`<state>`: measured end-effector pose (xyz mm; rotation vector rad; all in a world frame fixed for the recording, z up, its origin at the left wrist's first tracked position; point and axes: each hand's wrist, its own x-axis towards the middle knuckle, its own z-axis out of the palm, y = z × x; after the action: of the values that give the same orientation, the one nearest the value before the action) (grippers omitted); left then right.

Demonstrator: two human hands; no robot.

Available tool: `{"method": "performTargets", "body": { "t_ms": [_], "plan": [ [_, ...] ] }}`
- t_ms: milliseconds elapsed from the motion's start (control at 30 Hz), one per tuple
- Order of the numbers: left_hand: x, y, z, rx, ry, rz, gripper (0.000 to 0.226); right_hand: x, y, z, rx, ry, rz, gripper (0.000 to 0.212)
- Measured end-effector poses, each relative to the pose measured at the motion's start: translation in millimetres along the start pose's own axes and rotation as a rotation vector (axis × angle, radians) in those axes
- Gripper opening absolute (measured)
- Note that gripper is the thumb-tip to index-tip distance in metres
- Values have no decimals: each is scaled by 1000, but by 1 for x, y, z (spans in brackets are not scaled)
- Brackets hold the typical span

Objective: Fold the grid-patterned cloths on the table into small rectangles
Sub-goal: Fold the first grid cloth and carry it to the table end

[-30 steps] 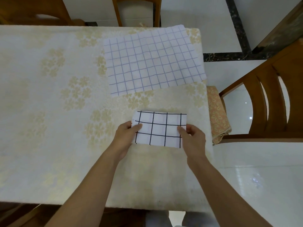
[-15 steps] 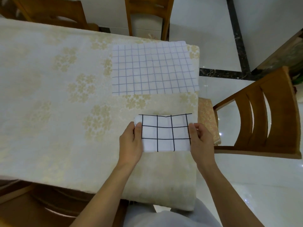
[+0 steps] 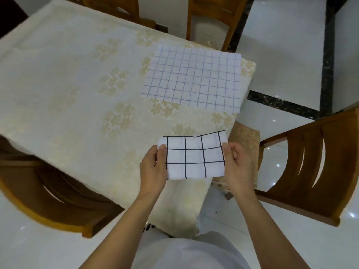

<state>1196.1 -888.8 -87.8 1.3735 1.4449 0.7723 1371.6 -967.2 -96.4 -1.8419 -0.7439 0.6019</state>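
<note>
A white cloth with a bold black grid (image 3: 194, 157), folded into a small rectangle, is held at the table's near right corner. My left hand (image 3: 153, 170) pinches its left edge and my right hand (image 3: 239, 165) pinches its right edge. The cloth looks lifted slightly off the table. Farther back, a larger white cloth with a thin blue grid (image 3: 194, 78) lies flat and unfolded near the table's right edge.
The table (image 3: 68, 84) wears a cream floral tablecloth. Wooden chairs stand at the right (image 3: 314, 167), at the near left (image 3: 58, 191) and at the far side (image 3: 211, 18). An orange patterned seat cushion (image 3: 244, 138) shows by the table's right corner. The floor is white tile.
The view has swung and tilted, so the table now runs diagonally. Both hands keep their hold on the black-grid cloth, which has come nearer to me, over the table's near corner.
</note>
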Motion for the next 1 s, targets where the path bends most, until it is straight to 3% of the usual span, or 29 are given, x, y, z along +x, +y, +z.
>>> {"method": "performTargets", "body": {
  "t_ms": [300, 500, 767, 1000],
  "plan": [
    [-52, -15, -12, 97, 296, -12, 38, -9, 3, 5, 69, -177, -46, 19],
    [-94, -39, -58, 75, 510, -37, 36, -32, -8, 48, 35, -412, -102, 21],
    [-167, -77, -117, -27, 824, -196, 35, -98, -30, 108, -30, -719, -208, 23],
    [-231, -112, -161, -68, 1007, -277, 35, -175, -39, 151, -96, -889, -304, 21]
  ]
}}
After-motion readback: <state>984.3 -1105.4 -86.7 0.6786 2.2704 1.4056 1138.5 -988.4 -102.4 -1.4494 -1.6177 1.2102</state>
